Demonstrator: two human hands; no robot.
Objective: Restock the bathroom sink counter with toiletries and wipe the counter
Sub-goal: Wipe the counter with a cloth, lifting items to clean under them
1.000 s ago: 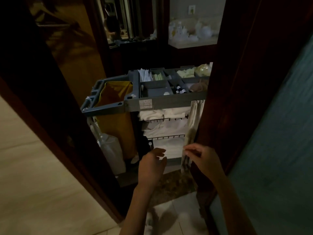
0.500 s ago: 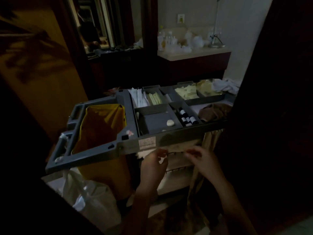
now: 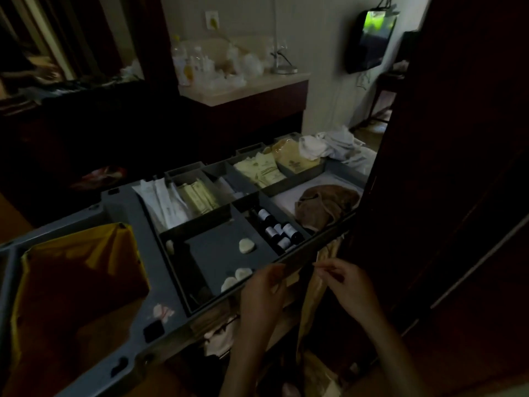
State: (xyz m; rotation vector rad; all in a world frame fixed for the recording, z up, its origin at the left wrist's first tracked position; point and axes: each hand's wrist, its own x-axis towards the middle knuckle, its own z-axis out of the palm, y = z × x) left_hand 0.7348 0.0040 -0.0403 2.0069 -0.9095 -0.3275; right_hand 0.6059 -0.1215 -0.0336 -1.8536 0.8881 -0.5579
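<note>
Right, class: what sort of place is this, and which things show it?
Probably a hotel room: a grey plastic housekeeping cart holding small dark white-labelled bottles and pale yellow sachets, plus a wall-mounted television.

The cart's top tray (image 3: pixel 134 213) is plain grey, and its laundry bag (image 3: pixel 80 267) mustard yellow. The little bottles (image 3: pixel 274 227) are black with white labels, the sachets (image 3: pixel 260 170) pale yellow, the round soaps (image 3: pixel 246 245) cream. The towel (image 3: pixel 323 204) is brown, the cloths (image 3: pixel 335 147) behind it white, the far bench top (image 3: pixel 243 90) cream.
</note>
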